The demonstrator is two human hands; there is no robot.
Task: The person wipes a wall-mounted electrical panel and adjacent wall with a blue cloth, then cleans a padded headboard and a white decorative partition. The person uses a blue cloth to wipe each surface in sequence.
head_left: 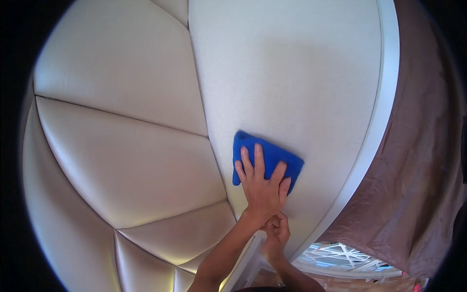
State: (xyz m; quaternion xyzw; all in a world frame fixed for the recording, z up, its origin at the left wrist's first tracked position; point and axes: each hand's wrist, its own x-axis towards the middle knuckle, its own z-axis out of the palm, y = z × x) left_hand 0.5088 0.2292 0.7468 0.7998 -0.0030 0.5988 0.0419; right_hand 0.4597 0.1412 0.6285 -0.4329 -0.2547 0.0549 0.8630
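Note:
My left hand (262,187) lies with fingers spread on a folded blue cloth (272,152), holding it flat against a pale, fabric-like wall panel (316,97). The cloth's top and right corners stick out past my fingers. Just below that wrist is my right hand (276,231), its fingers curled. My left wrist covers part of it, so whether anything is inside the curl is hidden.
Padded beige panels (121,160) with deep seams border the pale panel on the left. A curved white trim (384,92) edges it on the right, beside a brown curtain (418,160). A white latticework piece (345,255) shows at the lower right, above a wooden floor.

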